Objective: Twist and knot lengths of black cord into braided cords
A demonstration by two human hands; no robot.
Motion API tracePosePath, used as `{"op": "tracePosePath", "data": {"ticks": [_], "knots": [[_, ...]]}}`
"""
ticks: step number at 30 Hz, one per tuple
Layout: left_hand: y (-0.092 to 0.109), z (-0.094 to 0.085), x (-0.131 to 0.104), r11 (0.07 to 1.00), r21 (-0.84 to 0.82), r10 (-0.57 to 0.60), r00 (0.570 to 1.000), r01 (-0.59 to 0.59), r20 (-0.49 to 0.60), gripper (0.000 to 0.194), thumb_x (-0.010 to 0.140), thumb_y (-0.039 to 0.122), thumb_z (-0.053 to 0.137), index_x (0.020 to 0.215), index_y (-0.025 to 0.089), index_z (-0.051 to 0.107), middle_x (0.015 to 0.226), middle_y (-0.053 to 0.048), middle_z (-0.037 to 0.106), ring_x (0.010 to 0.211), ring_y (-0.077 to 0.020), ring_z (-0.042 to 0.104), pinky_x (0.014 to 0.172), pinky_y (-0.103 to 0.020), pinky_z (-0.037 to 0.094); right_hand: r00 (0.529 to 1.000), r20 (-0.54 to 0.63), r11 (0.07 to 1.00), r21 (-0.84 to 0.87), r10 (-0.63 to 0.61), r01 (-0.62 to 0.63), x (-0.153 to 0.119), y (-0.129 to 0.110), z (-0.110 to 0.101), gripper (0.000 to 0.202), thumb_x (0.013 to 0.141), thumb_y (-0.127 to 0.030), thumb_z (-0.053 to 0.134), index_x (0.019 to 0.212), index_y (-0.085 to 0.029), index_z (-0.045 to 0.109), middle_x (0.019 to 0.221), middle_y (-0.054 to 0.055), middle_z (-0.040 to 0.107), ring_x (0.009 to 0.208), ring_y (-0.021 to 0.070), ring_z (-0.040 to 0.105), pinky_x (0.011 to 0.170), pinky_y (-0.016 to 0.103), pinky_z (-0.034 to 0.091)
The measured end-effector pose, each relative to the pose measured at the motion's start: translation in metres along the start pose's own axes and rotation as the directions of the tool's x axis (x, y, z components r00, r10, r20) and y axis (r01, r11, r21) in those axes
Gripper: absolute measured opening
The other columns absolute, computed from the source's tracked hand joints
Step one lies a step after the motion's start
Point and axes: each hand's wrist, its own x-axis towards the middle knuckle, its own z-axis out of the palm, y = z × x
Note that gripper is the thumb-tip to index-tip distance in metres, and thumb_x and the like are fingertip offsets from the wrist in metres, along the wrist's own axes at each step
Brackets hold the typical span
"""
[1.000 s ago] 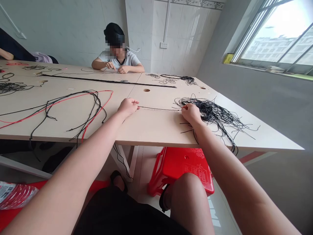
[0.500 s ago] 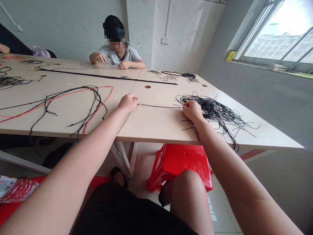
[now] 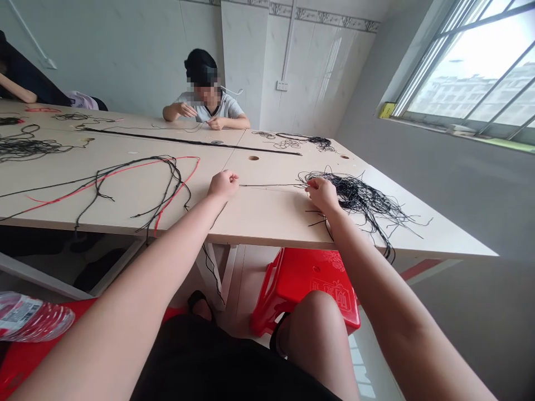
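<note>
One black cord (image 3: 271,185) runs nearly straight from my left hand (image 3: 227,184) to my right hand (image 3: 321,193), roughly parallel to the near edge of the worktop (image 3: 267,223); both pinch it closed, neither nearer, a black tangle (image 3: 357,190) beside the right.

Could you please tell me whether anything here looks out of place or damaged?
Mildly untidy: the black cord pile by the right hand looks tangled, with ends drooping over the front edge of the table; ends of the looped red and black cords at left hang over too. I see no spill or obvious damage.
</note>
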Motion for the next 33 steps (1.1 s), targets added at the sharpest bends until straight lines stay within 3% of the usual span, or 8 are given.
{"op": "tracePosePath", "data": {"ticks": [4,7,10,13,18,22,27,33], "knots": [[0.031,-0.025,-0.041,0.979,-0.020,0.199,0.978,-0.201,-0.068,0.038,0.076,0.015,0.054,0.113,0.015,0.065,0.122,-0.009,0.064,0.114,-0.0192,0.055,0.103,-0.030,0.038,0.988,0.049,0.978,0.157,-0.147,0.137,-0.041,-0.039,-0.009,0.030,0.080,-0.017,0.047,0.106,-0.013,0.061,0.092,0.008,0.073,0.069,0.0143,0.063,0.068,0.028,0.049],[0.056,-0.041,-0.099,0.891,-0.139,0.431,0.902,-0.431,-0.036,0.040,0.077,0.028,0.062,0.116,0.020,0.064,0.122,-0.007,0.065,0.123,-0.0230,0.049,0.107,-0.038,0.036,0.918,0.174,0.874,0.409,-0.356,0.261,-0.093,-0.066,-0.011,0.025,0.082,-0.022,0.049,0.104,-0.017,0.057,0.087,0.005,0.073,0.062,0.0115,0.061,0.061,0.025,0.049],[0.067,-0.052,-0.156,0.905,-0.373,0.268,0.956,-0.207,0.119,0.039,0.083,0.039,0.056,0.117,0.021,0.064,0.100,-0.006,0.072,0.097,-0.0200,0.064,0.091,-0.034,0.049,0.854,0.207,0.771,0.565,-0.478,0.294,-0.139,-0.078,-0.012,0.016,0.082,-0.021,0.049,0.096,-0.019,0.057,0.083,0.003,0.071,0.066,0.0116,0.061,0.062,0.025,0.048],[0.064,-0.062,-0.193,0.870,-0.491,0.108,0.954,0.046,0.279,0.033,0.077,0.040,0.060,0.101,0.020,0.070,0.092,-0.006,0.073,0.085,-0.0201,0.066,0.079,-0.031,0.053,0.828,0.268,0.761,0.594,-0.493,0.261,-0.168,-0.077,-0.017,0.013,0.083,-0.019,0.050,0.094,-0.019,0.056,0.082,0.003,0.071,0.074,0.0130,0.064,0.064,0.025,0.047],[0.048,-0.076,-0.219,0.910,-0.372,-0.036,0.931,0.180,0.363,0.021,0.074,0.039,0.062,0.080,0.022,0.071,0.062,-0.001,0.064,0.058,-0.0153,0.057,0.058,-0.027,0.049,0.784,0.418,0.851,0.458,-0.460,0.255,-0.191,-0.057,-0.037,0.018,0.082,-0.018,0.050,0.097,-0.020,0.060,0.076,0.001,0.071,0.066,0.0117,0.063,0.061,0.023,0.046],[0.031,-0.081,-0.230,0.900,-0.364,-0.113,0.934,0.241,0.338,0.022,0.073,0.043,0.062,0.079,0.022,0.068,0.064,0.001,0.059,0.055,-0.0117,0.050,0.051,-0.023,0.043,0.803,0.466,0.924,0.270,-0.371,0.270,-0.200,-0.032,-0.057,0.018,0.082,-0.019,0.050,0.094,-0.021,0.064,0.073,0.000,0.070,0.058,0.0107,0.058,0.054,0.023,0.042],[0.022,-0.074,-0.242,0.802,-0.424,-0.199,0.858,0.420,0.473,0.021,0.069,0.042,0.065,0.071,0.021,0.064,0.061,0.002,0.054,0.053,-0.0097,0.045,0.046,-0.021,0.036,0.843,0.471,0.949,0.284,-0.260,0.134,-0.210,0.001,-0.071,0.017,0.081,-0.024,0.052,0.092,-0.019,0.064,0.069,0.001,0.066,0.063,0.0133,0.059,0.057,0.026,0.046],[0.039,-0.067,-0.258,0.690,-0.408,-0.196,0.697,0.598,0.690,0.020,0.065,0.037,0.067,0.062,0.019,0.059,0.059,0.002,0.052,0.050,-0.0073,0.042,0.044,-0.020,0.030,0.895,0.420,0.954,0.298,-0.148,0.018,-0.226,0.031,-0.081,0.018,0.080,-0.027,0.055,0.092,-0.017,0.065,0.061,-0.003,0.054,0.052,0.0091,0.046,0.048,0.023,0.036]]}}
